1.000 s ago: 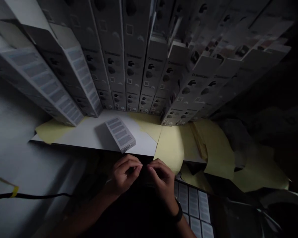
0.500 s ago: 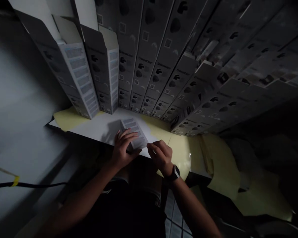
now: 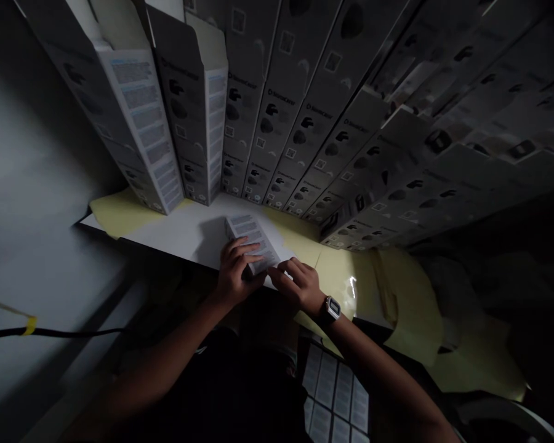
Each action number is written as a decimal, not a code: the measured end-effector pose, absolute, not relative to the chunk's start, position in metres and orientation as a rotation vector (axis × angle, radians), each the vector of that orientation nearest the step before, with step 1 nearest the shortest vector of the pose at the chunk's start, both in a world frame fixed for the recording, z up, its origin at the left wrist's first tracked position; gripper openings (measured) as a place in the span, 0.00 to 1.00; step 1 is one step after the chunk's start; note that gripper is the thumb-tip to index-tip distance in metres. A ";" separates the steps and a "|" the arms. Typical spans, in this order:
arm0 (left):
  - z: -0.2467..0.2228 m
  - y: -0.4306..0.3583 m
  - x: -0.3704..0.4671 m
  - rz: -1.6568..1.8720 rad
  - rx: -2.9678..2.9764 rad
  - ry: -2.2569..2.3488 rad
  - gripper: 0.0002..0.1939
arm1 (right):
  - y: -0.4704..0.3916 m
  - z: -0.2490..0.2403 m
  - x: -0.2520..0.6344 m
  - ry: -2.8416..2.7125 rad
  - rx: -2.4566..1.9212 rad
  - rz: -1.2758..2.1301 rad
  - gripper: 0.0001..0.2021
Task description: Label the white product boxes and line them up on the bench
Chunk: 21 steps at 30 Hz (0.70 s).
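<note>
A small printed box (image 3: 253, 237) lies at a slant on the white sheet on the narrow work surface. My left hand (image 3: 237, 271) holds this box from the left, its fingers across the printed face and the thumb at the near edge. My right hand (image 3: 300, 282), with a watch on the wrist, is at the box's near right corner. Its fingers are bent together there, and whatever they pinch is too small and dark to make out.
Stacked boxes (image 3: 286, 141) rise behind the surface, two with raised flaps at the left (image 3: 143, 117). Yellow sheets (image 3: 337, 271) cover the right part. Below right are several packed boxes (image 3: 337, 387). A black cable (image 3: 74, 333) runs at the left.
The view has shifted slightly. My right hand has closed in on the box's near corner, its wrist turned so the watch face shows. My left hand still holds the box.
</note>
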State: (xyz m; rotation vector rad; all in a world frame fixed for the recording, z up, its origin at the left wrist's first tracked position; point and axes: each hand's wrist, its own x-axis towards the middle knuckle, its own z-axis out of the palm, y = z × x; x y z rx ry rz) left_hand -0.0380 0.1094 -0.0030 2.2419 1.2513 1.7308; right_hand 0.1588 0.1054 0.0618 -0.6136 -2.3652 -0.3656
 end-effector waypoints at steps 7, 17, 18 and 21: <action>-0.007 0.114 -0.044 1.711 2.303 1.209 0.17 | 0.108 0.055 0.156 -2.392 -0.667 -0.290 0.11; -0.013 0.121 -0.045 1.768 2.333 1.138 0.22 | 0.117 0.050 0.152 -2.509 -0.813 -0.455 0.08; -0.013 0.121 -0.045 1.772 2.336 1.135 0.22 | 0.117 0.049 0.153 -2.537 -0.824 -0.451 0.08; -0.012 0.122 -0.045 1.776 2.350 1.128 0.23 | 0.117 0.049 0.154 -2.594 -0.856 -0.429 0.10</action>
